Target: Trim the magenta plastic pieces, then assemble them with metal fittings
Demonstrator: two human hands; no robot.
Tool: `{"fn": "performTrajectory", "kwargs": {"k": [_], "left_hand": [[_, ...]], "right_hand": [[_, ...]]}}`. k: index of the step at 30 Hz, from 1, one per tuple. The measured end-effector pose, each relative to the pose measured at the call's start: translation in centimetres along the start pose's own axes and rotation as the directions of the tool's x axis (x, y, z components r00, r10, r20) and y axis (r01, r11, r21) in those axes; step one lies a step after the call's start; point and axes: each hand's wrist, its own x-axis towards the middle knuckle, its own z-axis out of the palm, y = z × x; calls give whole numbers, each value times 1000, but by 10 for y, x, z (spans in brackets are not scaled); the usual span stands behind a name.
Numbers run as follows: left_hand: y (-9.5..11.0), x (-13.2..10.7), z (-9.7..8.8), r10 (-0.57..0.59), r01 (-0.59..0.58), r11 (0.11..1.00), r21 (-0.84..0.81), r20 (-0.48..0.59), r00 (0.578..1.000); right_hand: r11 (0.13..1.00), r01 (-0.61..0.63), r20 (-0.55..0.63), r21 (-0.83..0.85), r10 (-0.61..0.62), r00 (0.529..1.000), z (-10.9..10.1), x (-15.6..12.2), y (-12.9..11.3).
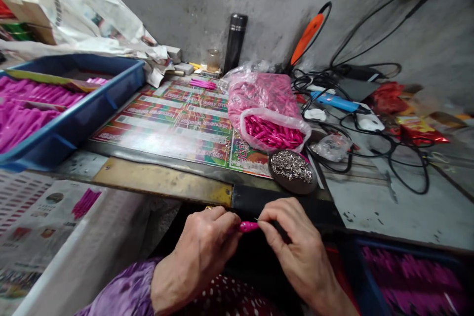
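Observation:
My left hand (202, 249) is closed around a slim pink plastic piece (249, 227), whose end sticks out between thumb and forefinger. At that end, my right hand (298, 249) pinches a tiny thin metal piece (256, 219) between thumb and fingertip. Both hands are above my lap, just before the table edge. Close ahead, a dark round dish (292, 188) holds a heap of small shiny metal parts (291, 165). Behind it lies an open clear bag (259, 86) full of pink pieces (273, 131).
A blue tray (107, 103) of pink pieces stands at left, above a white basket (122, 247). Another blue bin (365, 276) sits low at right. Black cables (388, 150), a blue tool (335, 101) and a black flask (235, 42) occupy the table's back and right.

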Motion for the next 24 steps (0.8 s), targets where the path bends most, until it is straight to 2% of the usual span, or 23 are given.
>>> {"fn": "performTrajectory", "kwargs": {"k": [3, 7, 11, 17, 21, 24], "left_hand": [[1, -1, 0, -13, 13, 1000, -18, 19, 1000], [3, -2, 0, -6, 7, 1000, -4, 22, 1000], [4, -2, 1, 27, -28, 998, 51, 5, 1000], [9, -1, -2, 69, -75, 977, 198, 37, 997], [12, 1, -4, 65, -89, 961, 262, 100, 993], [11, 0, -3, 43, -77, 956, 282, 124, 991]], "right_hand": [[998, 60, 9, -12, -60, 998, 6, -5, -10], [992, 123, 9, -36, -123, 992, 9, -9, -11], [984, 171, 30, -56, -169, 985, 9, -10, -11], [934, 292, 91, -204, -279, 956, 9, -9, -14], [910, 315, 115, -270, -294, 949, 9, -9, -17], [926, 301, 90, -228, -288, 953, 11, -9, -16]]}}
